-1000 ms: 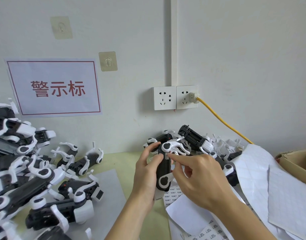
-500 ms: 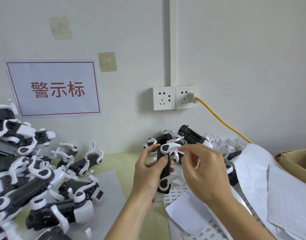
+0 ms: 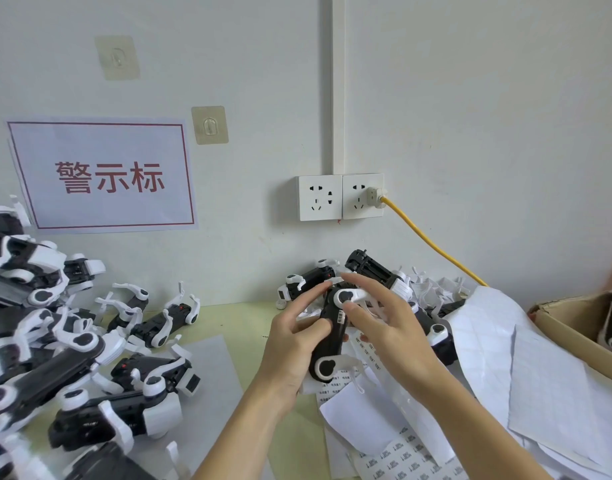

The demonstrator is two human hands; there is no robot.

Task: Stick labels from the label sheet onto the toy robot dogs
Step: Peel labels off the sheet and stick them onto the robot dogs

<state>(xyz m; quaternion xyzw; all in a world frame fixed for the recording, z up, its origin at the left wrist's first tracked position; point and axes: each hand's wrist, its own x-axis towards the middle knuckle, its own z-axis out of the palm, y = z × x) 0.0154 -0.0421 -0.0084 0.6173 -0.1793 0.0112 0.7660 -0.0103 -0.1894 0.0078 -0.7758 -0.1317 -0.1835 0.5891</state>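
Head view shows the left hand (image 3: 290, 344) wrapped around the black body of a toy robot dog (image 3: 327, 336), thumb across the near side and fingers curled behind, holding it upright above the table (image 3: 228, 320) so that its flat flank faces the person. That grip probably serves to steady the toy and present a smooth surface for sticking. A small label (image 3: 340, 317) already sits on that flank, just below the upper white leg joint. The right hand (image 3: 384, 323) hovers against the same side with fingers spread and mostly straight; one fingertip (image 3: 348, 307) touches the body just above the label, apparently pressing or smoothing it, and it grips nothing.

Directly beneath the held toy lies the label sheet (image 3: 367, 355), printed labels in rows, kept close so the next label is a short reach away. More printed sheets (image 3: 401, 455) lie nearer the person, partly under a blank white paper (image 3: 360, 420). To the right, used backing sheets (image 3: 505, 358) with empty grids are heaped against a cardboard box (image 3: 574, 327) in which another toy shows.

Behind the hands a small cluster of robot dogs (image 3: 367, 271) rests against the wall, while a much bigger pile (image 3: 55, 341) fills the left side of the table. Which pile is done cannot be told. On the wall are a red-lettered sign (image 3: 103, 174), a double socket (image 3: 341, 197) and a yellow cable (image 3: 432, 244).
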